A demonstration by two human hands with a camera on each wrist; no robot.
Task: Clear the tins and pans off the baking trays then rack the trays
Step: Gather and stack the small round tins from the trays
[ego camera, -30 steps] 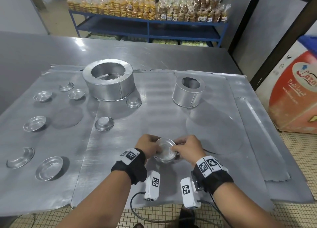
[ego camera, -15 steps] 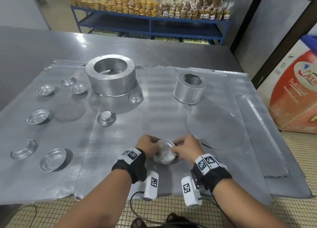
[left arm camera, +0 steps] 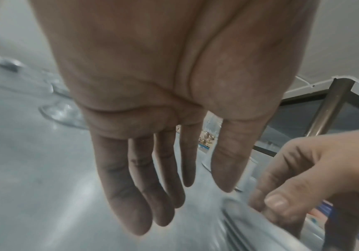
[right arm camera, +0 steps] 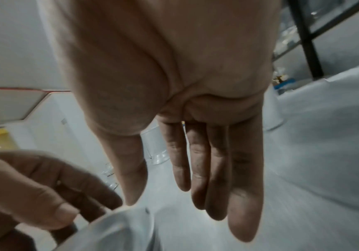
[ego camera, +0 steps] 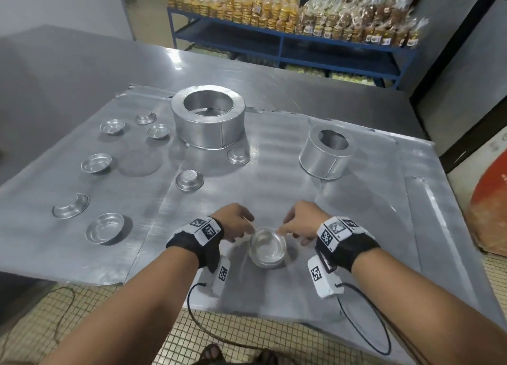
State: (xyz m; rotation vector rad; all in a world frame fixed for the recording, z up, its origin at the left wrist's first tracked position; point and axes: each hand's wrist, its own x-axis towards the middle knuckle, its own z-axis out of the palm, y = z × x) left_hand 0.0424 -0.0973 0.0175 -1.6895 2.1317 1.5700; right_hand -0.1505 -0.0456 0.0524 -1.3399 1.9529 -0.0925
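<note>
A short stack of small round tins [ego camera: 267, 250] sits on the right baking tray [ego camera: 274, 178] near its front edge. My left hand [ego camera: 245, 231] and right hand [ego camera: 286, 228] flank the stack's far rim with fingertips at or just off it. Both wrist views show straight fingers [left arm camera: 135, 195] [right arm camera: 217, 178] that hold nothing, with the tin rim [left arm camera: 260, 224] [right arm camera: 118, 227] low in the picture. Several small tins lie loose, two [ego camera: 189, 180] [ego camera: 238, 156] on the right tray and others [ego camera: 104, 227] [ego camera: 96, 162] on the left tray [ego camera: 41, 178]. A large ring pan [ego camera: 208, 125] and a smaller one [ego camera: 326, 153] stand further back.
A flat round disc [ego camera: 138, 162] lies on the left tray. The trays overlap on a steel table [ego camera: 82, 70] whose front edge is just under my wrists. A blue shelf of bagged goods [ego camera: 288, 43] stands behind, and a red and white carton [ego camera: 488, 205] at the right.
Both hands held the tin stack between them; now they have let go and drawn apart, and the stack sits on the tray nearer to me.
</note>
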